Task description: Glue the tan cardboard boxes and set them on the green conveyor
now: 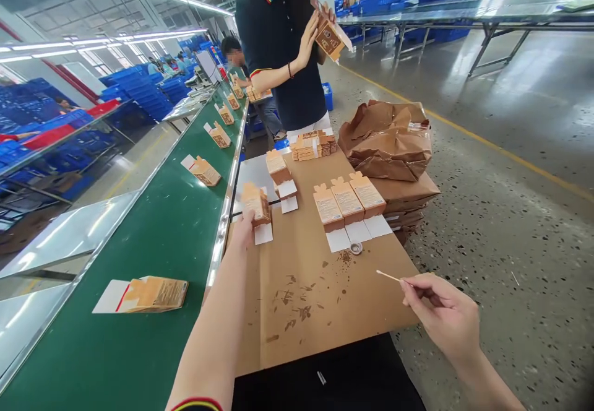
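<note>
My left hand (243,230) is closed on the near side of a small orange-and-brown carton (258,205), at the left edge of the cardboard-covered table (297,262). The carton's white flap hangs toward me. Between thumb and fingers, my right hand (440,309) pinches a cotton swab (388,276), its tip pointing left above the table's right side. Three matching cartons (348,205) lie side by side with white flaps toward me. A small round metal dish (356,248) sits just below those flaps. More cartons (278,168) stand beyond my left hand.
On the left runs a green conveyor belt (139,349) carrying several spaced cartons, the closest one (158,294) near my left forearm. A co-worker (283,46) across the table holds a carton (331,36). Flattened cartons (313,146) are stacked there. Brown paper-wrapped bundles (387,142) stand at right.
</note>
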Available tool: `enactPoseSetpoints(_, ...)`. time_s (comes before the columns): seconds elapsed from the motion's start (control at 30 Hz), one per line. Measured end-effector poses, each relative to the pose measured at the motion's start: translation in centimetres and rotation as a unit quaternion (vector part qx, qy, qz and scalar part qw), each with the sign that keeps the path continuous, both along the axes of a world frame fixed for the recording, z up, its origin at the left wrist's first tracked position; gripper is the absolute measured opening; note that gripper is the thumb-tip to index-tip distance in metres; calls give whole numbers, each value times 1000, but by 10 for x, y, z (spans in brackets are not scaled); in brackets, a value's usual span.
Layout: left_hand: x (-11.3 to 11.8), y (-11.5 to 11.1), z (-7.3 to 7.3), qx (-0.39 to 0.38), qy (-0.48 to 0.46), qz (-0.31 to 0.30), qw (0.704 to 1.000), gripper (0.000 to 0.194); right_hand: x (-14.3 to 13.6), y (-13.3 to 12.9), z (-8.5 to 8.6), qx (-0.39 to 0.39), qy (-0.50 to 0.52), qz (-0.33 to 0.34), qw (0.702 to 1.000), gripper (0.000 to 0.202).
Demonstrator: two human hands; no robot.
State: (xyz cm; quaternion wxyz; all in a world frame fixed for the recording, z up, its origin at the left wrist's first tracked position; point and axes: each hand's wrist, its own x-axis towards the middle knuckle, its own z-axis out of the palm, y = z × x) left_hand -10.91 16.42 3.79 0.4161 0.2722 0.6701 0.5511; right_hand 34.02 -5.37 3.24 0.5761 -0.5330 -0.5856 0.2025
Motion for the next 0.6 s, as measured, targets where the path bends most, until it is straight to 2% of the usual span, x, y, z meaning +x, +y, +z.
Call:
enactPoseSetpoints(0.07, -1, -33, 1, 21, -15, 21, 999, 43, 1, 13, -4, -7, -19, -5, 1000, 33)
enactPoseSetpoints(0.13, 5, -75, -2, 47, -38, 19, 998, 59, -1, 30, -9, -18, -53, -6, 998, 37)
enactPoseSetpoints(0.23, 27, -136, -16, 67, -83, -37, 994, 81, -7, 59, -18, -37, -95, 11, 995, 40)
enactPoseSetpoints(0.3, 47, -165, -27, 49, -102, -83, 990, 86, -12, 75, -26, -49, -109, 36, 992, 38)
enactPoseSetpoints(0.4, 71, -181, -38, 21, -99, -118, 988, 85, -18, 90, -39, -71, -134, 69, 986, 30)
enactPoseSetpoints(0.5, 79, -176, -41, 1, -92, -141, 986, 89, -19, 98, -48, -81, -157, 78, 981, 25)
enactPoseSetpoints(0.6, 77, -168, -42, -14, -99, -155, 983, 93, -17, 99, -49, -79, -159, 79, 981, 23)
